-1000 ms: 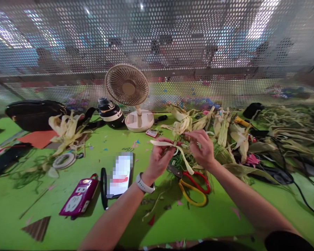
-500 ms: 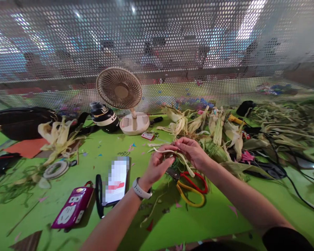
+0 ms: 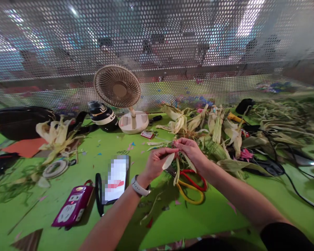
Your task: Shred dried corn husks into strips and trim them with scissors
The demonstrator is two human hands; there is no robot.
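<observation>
Pale strips of corn husk [image 3: 169, 161] hang from between my two hands, above the green table. My left hand [image 3: 157, 162], with a white watch on its wrist, pinches the husk with thumb and forefinger closed. My right hand [image 3: 189, 150] is closed on the same husk, its fingertips touching those of the left. Below them lie scissors [image 3: 190, 198] with red and yellow handles; their blades are partly hidden behind the hanging strips. Several dried corn husks [image 3: 179, 120] are heaped just beyond my right hand.
A phone [image 3: 117, 179] and a purple case [image 3: 73, 205] lie to the left. Behind them stand a small fan [image 3: 119, 90] and a black bottle [image 3: 103, 116]. A roll of tape [image 3: 55, 169] is at far left. Black cables [image 3: 290, 184] run along the right side.
My left fingers have closed nearer to my right fingertips. The husk strips, earlier lying across the left hand, now hang down between both hands.
</observation>
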